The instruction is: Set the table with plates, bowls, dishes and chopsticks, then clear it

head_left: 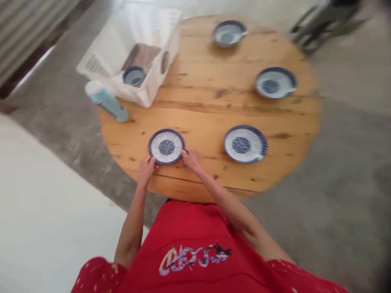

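Close to the table's near edge is a blue-rimmed white plate [166,147] with a dark blue round pattern at its middle. My left hand [148,167] grips its lower left rim, fingers closed on the edge. On the opposite side, the lower right rim is pinched by my right hand [190,158]. Whether the plate rests fully on the wood cannot be told. A similar plate [241,145] lies to the right of my right hand, apart from it.
The round wooden table [195,118] also bears a patterned bowl [275,83] at right and another bowl [229,33] at the far side. A white plastic basket [146,91] at far left holds a blue bowl [133,76]. A light blue cylinder [108,101] stands beside the basket.
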`<state>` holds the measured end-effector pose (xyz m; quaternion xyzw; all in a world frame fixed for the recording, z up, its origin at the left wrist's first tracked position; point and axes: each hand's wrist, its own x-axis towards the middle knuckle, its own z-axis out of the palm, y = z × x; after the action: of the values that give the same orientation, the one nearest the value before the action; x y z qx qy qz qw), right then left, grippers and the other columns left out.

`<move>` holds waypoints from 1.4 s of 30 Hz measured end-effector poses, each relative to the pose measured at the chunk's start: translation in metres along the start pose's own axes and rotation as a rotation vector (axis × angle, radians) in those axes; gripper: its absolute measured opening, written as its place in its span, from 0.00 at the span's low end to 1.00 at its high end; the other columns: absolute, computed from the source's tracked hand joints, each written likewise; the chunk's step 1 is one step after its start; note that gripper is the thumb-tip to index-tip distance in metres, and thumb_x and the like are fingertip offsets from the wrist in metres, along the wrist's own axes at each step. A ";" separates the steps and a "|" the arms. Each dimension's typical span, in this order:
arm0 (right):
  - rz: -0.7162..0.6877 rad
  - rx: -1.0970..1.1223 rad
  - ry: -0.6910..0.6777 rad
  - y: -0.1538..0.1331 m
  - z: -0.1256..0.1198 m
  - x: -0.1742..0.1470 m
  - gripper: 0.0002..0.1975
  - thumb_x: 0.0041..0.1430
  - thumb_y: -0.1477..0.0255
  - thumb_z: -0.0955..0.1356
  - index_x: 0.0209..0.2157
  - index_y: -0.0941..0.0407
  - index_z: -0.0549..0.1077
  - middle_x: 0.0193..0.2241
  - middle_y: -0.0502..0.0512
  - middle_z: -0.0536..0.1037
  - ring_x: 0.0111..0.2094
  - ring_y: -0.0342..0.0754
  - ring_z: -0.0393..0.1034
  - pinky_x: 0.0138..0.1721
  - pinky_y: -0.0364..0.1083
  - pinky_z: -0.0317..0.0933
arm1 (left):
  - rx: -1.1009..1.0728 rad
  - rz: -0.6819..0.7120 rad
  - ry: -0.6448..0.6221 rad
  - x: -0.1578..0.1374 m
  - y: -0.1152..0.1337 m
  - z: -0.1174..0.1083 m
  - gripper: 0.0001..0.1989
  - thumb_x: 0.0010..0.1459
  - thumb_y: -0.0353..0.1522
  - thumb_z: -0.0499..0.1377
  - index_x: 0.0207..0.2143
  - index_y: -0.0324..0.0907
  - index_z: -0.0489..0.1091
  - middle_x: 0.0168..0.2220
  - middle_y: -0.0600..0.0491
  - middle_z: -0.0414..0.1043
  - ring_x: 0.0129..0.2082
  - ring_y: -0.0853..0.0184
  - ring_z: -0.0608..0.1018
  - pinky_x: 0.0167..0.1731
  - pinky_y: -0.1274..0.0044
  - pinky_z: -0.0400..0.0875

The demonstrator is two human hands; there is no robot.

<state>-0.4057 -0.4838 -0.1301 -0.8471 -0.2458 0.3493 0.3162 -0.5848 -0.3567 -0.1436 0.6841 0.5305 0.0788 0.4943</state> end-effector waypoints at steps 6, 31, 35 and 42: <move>0.110 -0.011 0.072 -0.005 0.004 -0.006 0.16 0.66 0.73 0.62 0.29 0.58 0.79 0.26 0.59 0.80 0.34 0.50 0.75 0.35 0.42 0.59 | 0.017 0.018 -0.058 0.015 0.005 -0.010 0.14 0.56 0.44 0.53 0.26 0.43 0.65 0.20 0.57 0.72 0.22 0.66 0.78 0.24 0.79 0.71; 0.166 0.543 0.084 0.057 0.016 -0.047 0.18 0.55 0.55 0.65 0.26 0.55 0.72 0.22 0.55 0.77 0.20 0.49 0.72 0.22 0.45 0.63 | 0.053 0.024 -0.096 -0.012 -0.019 -0.005 0.17 0.66 0.45 0.49 0.28 0.44 0.61 0.22 0.59 0.68 0.25 0.69 0.78 0.29 0.79 0.69; 0.095 0.447 0.057 0.053 0.024 -0.044 0.19 0.55 0.52 0.64 0.24 0.54 0.71 0.20 0.55 0.77 0.21 0.52 0.73 0.24 0.46 0.64 | 0.064 0.067 -0.124 -0.015 -0.017 0.000 0.18 0.66 0.43 0.49 0.27 0.44 0.62 0.21 0.57 0.69 0.26 0.68 0.76 0.28 0.78 0.66; 0.099 0.298 0.042 0.054 0.035 -0.034 0.21 0.56 0.53 0.62 0.23 0.54 0.72 0.19 0.60 0.77 0.22 0.53 0.72 0.26 0.46 0.62 | 0.272 0.159 0.034 -0.008 -0.007 -0.005 0.18 0.63 0.36 0.50 0.21 0.41 0.59 0.21 0.57 0.60 0.25 0.71 0.64 0.28 0.78 0.52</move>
<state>-0.4429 -0.5299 -0.1726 -0.8090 -0.1425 0.3794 0.4257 -0.5958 -0.3604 -0.1436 0.7832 0.4888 0.0563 0.3802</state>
